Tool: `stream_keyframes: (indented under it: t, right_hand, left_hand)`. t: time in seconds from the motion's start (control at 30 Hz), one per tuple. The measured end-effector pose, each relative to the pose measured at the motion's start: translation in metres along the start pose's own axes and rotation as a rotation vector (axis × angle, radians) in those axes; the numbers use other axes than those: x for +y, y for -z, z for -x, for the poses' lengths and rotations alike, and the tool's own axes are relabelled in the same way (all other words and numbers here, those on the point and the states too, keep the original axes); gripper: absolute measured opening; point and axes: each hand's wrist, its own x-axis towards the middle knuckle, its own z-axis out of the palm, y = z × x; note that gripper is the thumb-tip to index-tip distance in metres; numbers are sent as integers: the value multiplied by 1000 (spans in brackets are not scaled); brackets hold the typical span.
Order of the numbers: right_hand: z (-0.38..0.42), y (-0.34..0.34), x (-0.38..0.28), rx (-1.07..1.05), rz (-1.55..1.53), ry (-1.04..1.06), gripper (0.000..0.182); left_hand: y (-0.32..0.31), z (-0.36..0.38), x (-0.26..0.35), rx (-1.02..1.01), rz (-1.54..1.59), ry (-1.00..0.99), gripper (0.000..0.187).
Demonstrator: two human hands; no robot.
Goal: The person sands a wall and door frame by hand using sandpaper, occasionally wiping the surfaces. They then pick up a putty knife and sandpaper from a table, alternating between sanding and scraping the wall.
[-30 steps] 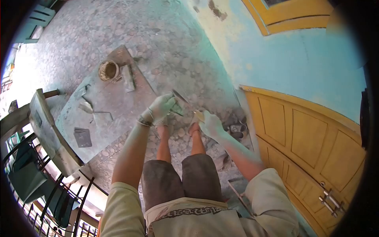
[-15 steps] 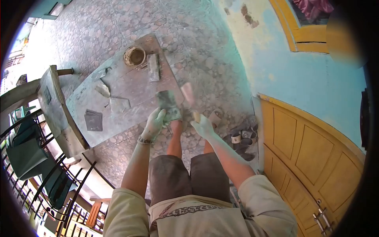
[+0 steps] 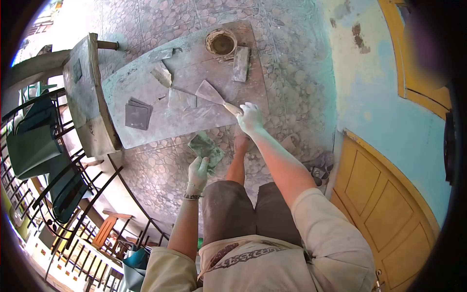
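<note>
My right hand point(image 3: 250, 118) is closed round the handle of a putty knife point(image 3: 211, 92), whose wide blade points up and left over the board point(image 3: 180, 127). In my left hand point(image 3: 198, 174), pinched between thumb and fingers at its lower edge, is a flat dark green rectangular piece point(image 3: 206, 147) with worn, dusty patches. It is held below the board's near edge, over the tiled floor. Close beyond the putty knife blade on the board are a pale flat square piece point(image 3: 182, 99) and a second scraper point(image 3: 161, 74) with a broad blade.
Toward the board's far end stand a round bucket point(image 3: 222, 44) with muddy contents and a long rectangular block point(image 3: 241, 64). Dark square sheets point(image 3: 138, 115) lie stacked at the left. A wooden bench point(image 3: 92, 97) is left of the board; shoes point(image 3: 321, 170) sit by the yellow door point(image 3: 384, 194).
My right hand has swung up and forward with the putty knife, bringing its blade over the board. The green piece in my left hand has lowered and tilted. The view has shifted left.
</note>
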Motion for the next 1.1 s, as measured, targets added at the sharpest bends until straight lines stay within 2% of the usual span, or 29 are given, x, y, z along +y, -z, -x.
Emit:
stream_keyframes:
  t: [0.03,0.07,0.17,0.2,0.33,0.37,0.43,0.5,0.57,0.67,0.77,0.8,0.9,0.93,1.03,1.1]
  right_hand:
    - [7,7,4,67,-28,21,40]
    - [13,18,8,-216,-190,-191,36]
    - [55,90,-27,-365,-1070,-526,30]
    - [68,115,-40,-373,-1115,-527,29]
    - [99,194,-64,-303,-1252,-423,25]
    - [107,216,-63,-255,-1266,-379,24]
    - [125,255,-60,-95,-946,-296,21]
    - [148,292,-53,34,-733,-205,21]
    - [174,322,-47,34,-876,-248,26]
    - [207,369,-40,59,-758,-351,29]
    - [240,404,-24,191,-754,-459,34]
    - [248,414,-19,237,-695,-485,35]
    - [282,449,4,248,-750,-474,33]
    - [290,443,25,279,-858,-421,30]
    - [317,485,42,372,-930,-302,25]
    - [326,507,65,539,-656,-180,22]
  left_hand:
    - [-6,0,6,1,39,-24,23]
    - [-13,-2,10,-1,78,-48,23]
    - [-42,-1,43,-107,269,-41,23]
    - [-55,1,61,-172,340,-32,23]
    - [-103,15,123,-465,255,-79,21]
    - [-113,21,134,-513,242,-78,20]
    - [-133,33,155,-635,207,-87,19]
    - [-159,44,168,-607,258,-87,18]
    - [-190,77,217,-619,294,-107,15]
    - [-227,91,243,-754,231,-34,14]
    - [-265,98,252,-873,63,-34,17]
    - [-281,103,255,-900,55,-113,18]
    - [-332,135,266,-950,8,-154,13]
    - [-348,152,270,-931,40,-158,11]
    - [-388,158,253,-840,110,-185,14]
    - [-418,194,268,-860,126,-122,22]
